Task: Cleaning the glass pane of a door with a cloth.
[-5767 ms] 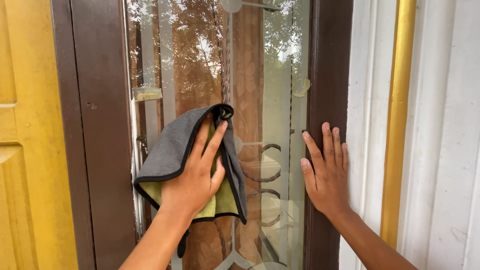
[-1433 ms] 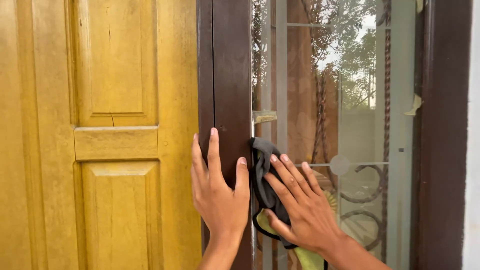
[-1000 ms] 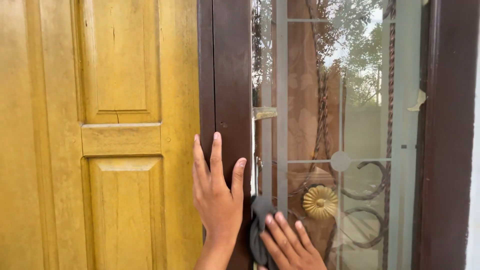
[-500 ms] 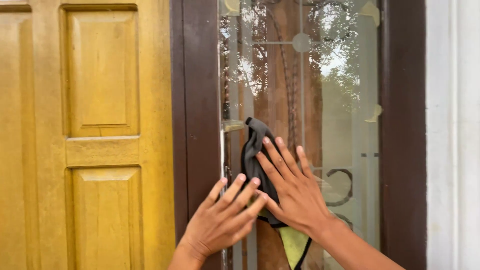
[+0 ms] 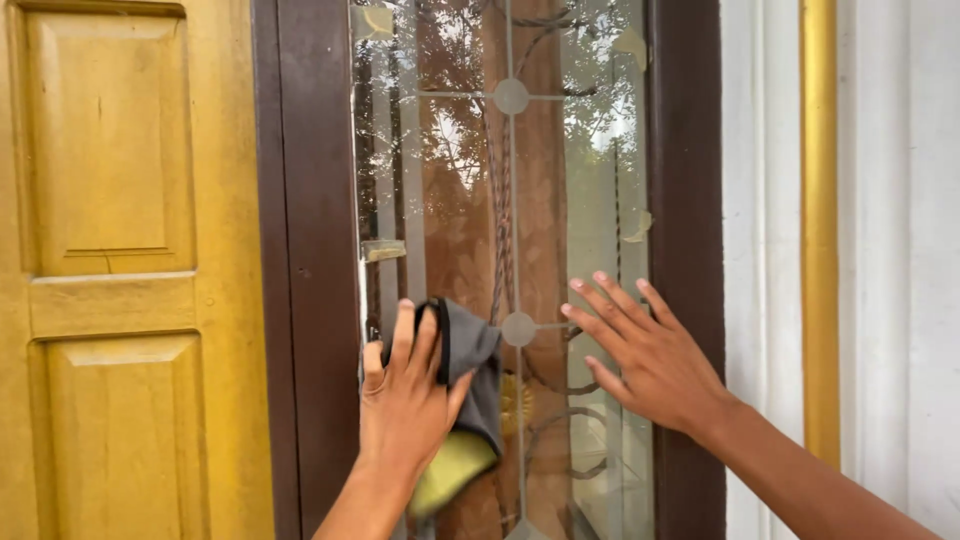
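Note:
My left hand presses a grey cloth with a yellow-green underside against the lower left of the glass pane. The cloth bunches under the palm and hangs out to the right and below it. My right hand lies flat on the glass further right, fingers spread, holding nothing, close to the dark brown frame.
The pane has metal scrollwork, round studs and bits of tape on it, and reflects trees. A dark brown post borders it on the left, with a yellow panelled door beyond. A white wall with a yellow strip stands on the right.
The cloth has passed from my right hand to my left. My right hand has moved right and now rests flat on the glass. The view has shifted right.

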